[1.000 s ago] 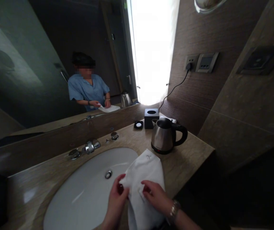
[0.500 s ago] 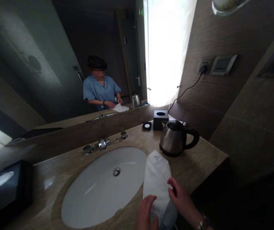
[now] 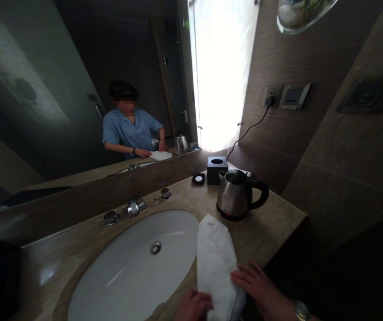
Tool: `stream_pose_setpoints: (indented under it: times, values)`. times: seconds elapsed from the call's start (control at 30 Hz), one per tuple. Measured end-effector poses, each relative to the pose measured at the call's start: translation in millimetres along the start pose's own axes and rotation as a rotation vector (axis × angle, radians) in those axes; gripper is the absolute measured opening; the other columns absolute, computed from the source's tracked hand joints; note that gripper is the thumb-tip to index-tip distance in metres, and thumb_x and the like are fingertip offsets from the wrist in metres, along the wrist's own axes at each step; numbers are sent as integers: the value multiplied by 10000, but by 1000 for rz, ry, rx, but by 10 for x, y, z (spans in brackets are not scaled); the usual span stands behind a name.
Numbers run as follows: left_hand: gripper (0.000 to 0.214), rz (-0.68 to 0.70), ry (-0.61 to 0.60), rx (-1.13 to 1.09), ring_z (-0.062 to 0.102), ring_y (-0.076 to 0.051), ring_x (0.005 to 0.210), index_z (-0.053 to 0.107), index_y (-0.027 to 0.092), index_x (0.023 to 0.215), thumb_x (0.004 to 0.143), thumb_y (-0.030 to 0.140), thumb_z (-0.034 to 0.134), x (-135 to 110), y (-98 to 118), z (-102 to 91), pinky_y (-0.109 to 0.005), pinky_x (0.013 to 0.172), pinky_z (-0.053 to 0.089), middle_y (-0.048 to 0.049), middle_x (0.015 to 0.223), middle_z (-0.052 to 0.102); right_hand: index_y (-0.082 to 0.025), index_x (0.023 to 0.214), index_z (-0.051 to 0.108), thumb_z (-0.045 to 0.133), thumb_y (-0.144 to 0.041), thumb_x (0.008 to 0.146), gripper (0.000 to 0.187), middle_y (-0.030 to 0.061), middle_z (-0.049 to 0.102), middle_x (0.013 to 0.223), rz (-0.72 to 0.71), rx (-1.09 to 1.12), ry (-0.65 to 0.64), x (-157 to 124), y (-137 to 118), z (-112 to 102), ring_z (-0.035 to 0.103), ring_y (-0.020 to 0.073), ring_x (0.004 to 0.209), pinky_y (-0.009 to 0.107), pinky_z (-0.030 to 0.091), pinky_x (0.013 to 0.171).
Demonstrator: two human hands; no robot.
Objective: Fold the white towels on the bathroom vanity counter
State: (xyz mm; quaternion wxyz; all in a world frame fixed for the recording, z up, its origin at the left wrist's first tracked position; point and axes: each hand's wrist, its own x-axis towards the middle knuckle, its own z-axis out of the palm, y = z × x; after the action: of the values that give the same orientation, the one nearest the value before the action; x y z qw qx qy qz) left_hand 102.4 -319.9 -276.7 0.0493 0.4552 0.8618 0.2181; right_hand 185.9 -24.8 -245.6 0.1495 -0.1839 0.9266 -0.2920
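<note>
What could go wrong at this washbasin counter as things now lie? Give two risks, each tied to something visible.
1. The folded white towel lies along the sink rim; a nudge from the left hand or right hand might tip its edge into the basin.
2. The kettle stands just beyond the towel's far end, its cord plugged into the wall; pushing the towel forward could bump it.

The folded white cloth towel [image 3: 215, 263] looks soft and matt, with a faint embroidered mark at its far end. It lies on the beige stone countertop [image 3: 271, 223], polished and veined. Left of the towel, the oval white ceramic basin [image 3: 134, 272] is smooth and glossy. Behind the towel stands a brushed-steel kettle [image 3: 233, 196] with a glossy black plastic handle. The chrome tap fittings [image 3: 134, 207] behind the basin shine.
</note>
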Motion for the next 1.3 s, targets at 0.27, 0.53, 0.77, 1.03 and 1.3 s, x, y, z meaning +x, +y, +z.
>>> stream_pose_setpoints:
  times: [0.27, 0.53, 0.77, 1.03, 1.3]
  values:
    - [326, -809, 55, -350, 663, -304, 946, 588, 151, 808, 985, 275, 343, 876, -84, -336, -396, 857, 449, -199, 966, 731, -117, 1044, 750, 440, -265, 950, 356, 163, 712, 1047, 394, 194, 526, 711, 207, 258, 616, 302, 1079, 497, 473, 1044]
    - [496, -652, 281, -117, 616, -294, 1203, 512, 50, 1301, 913, 358, 548, 448, -51, -46, -402, 1031, 469, -211, 1282, 662, -182, 1484, 499, 590, -365, 940, 581, 158, 536, 1493, 262, -66, 581, 646, 179, 334, 457, 371, 1399, 637, 298, 1224]
    - [657, -508, -72, -105, 544, -335, 1351, 637, 175, 1343, 691, 133, 569, 283, 12, 105, -475, 1147, 429, -127, 1437, 624, -246, 1186, 678, 514, -103, 950, 322, 43, 702, 1218, 156, 4, 340, 633, -9, 127, 613, 229, 1188, 492, 395, 1158]
    - [426, -753, 3, -382, 662, -293, 963, 584, 103, 1105, 923, 435, 388, 705, 150, -293, -391, 880, 478, -181, 1012, 726, -188, 1171, 671, 501, -238, 1003, 243, 106, 673, 1250, 222, -139, 321, 667, -135, -85, 582, 293, 1234, 555, 335, 1188]
    - [535, -598, 112, -186, 472, -304, 1376, 568, 133, 1382, 979, 421, 368, 757, 41, -299, -456, 1196, 335, -170, 1472, 543, -106, 1008, 727, 400, -239, 1040, 354, 144, 736, 1037, 257, -181, 195, 1154, -150, -287, 661, 296, 1053, 533, 458, 1074]
